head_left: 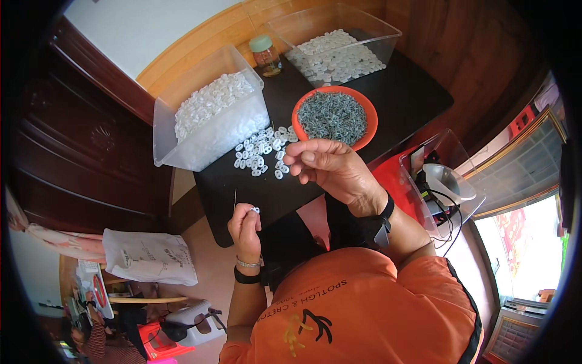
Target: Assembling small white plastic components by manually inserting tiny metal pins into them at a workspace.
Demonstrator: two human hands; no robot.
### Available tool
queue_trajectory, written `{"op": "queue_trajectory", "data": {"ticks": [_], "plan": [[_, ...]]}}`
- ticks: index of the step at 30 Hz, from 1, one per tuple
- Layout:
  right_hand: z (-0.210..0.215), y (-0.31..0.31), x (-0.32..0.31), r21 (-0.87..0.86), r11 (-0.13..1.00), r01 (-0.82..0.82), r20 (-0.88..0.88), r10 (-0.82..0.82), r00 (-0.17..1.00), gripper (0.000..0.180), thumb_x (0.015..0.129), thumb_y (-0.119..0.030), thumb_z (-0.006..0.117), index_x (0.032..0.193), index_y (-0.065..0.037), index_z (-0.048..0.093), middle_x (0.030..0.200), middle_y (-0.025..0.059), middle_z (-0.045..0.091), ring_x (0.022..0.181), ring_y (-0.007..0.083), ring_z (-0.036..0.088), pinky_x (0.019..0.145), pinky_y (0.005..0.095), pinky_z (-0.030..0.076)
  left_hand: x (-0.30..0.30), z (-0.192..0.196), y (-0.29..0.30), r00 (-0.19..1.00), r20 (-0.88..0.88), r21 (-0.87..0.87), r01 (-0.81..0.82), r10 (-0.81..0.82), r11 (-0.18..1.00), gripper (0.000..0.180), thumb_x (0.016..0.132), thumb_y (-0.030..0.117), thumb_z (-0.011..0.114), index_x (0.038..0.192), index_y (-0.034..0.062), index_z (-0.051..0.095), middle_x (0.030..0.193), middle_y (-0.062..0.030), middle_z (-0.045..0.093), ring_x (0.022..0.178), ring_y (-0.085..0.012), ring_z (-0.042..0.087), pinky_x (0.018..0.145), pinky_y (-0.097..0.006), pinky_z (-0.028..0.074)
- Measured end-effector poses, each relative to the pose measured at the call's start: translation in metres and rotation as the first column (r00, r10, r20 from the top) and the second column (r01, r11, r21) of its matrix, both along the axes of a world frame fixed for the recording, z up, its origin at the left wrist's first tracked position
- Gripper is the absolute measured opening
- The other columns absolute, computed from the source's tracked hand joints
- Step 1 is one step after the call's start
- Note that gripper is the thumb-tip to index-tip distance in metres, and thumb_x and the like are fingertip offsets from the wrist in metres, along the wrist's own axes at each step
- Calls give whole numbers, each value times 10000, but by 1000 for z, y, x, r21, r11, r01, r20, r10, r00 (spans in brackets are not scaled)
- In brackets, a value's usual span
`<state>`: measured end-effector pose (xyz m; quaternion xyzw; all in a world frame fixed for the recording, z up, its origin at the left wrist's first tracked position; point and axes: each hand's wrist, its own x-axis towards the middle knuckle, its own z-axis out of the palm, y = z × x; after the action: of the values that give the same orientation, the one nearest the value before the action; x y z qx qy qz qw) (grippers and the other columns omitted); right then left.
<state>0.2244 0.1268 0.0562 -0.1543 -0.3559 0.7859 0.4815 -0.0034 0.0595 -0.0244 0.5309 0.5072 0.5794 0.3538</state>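
Left hand (244, 225) pinching thin needle (235, 198) upright, white ring (255, 210) at our fingertips, so fingers closed tight. Right hand (330, 170) half curled over loose rings (262, 151) on desk (400, 91), can't tell if holding one. Orange bowl (334, 117) near, easy reach.

Small glass jar with pale green lid (265, 54) at the far edge of the black surface (412, 91). Clear plastic box holding a white funnel (447, 182) and black cables, right. White printed plastic bag (148, 258) on floor, left.
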Motion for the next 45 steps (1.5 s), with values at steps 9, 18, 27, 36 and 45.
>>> {"op": "queue_trajectory", "data": {"ticks": [9,18,27,36,45], "plan": [[-10,30,23,377,881,287,314,-413,855,186,883,-204,668,821,-39,611,769,18,594,711,96,544,657,233,445,-2,-1,-1,997,75,-3,14,-14,1000,110,876,54,482,780,18,521,595,18,433,516,-49,387,476,-213,295],[-32,147,91,888,408,-212,392,-913,-115,213,812,-196,613,943,-54,703,903,166,657,866,333,623,769,395,490,3,1,3,1000,14,13,23,-23,1000,138,888,100,470,781,29,519,579,24,419,504,-47,365,466,-214,257],[-36,148,79,734,542,-410,503,-839,-209,160,771,-213,593,842,-127,707,885,139,666,839,329,640,759,432,510,1,0,0,1000,-20,34,11,-11,999,126,886,80,468,785,22,517,588,24,421,515,-48,366,474,-216,278],[-8,122,69,745,519,-419,488,-852,-188,182,795,-248,578,778,-94,673,757,136,658,764,342,633,694,448,503,1,-1,-1,1000,-21,63,-2,3,998,131,885,74,463,777,19,515,593,21,426,524,-49,375,479,-219,281],[-6,118,63,728,558,-399,504,-830,-240,248,813,-323,601,780,-86,667,768,131,661,771,338,633,689,456,497,-2,-5,-1,1000,-1,84,25,-25,996,135,892,78,464,788,13,520,611,13,443,530,-49,384,486,-211,301]]}}
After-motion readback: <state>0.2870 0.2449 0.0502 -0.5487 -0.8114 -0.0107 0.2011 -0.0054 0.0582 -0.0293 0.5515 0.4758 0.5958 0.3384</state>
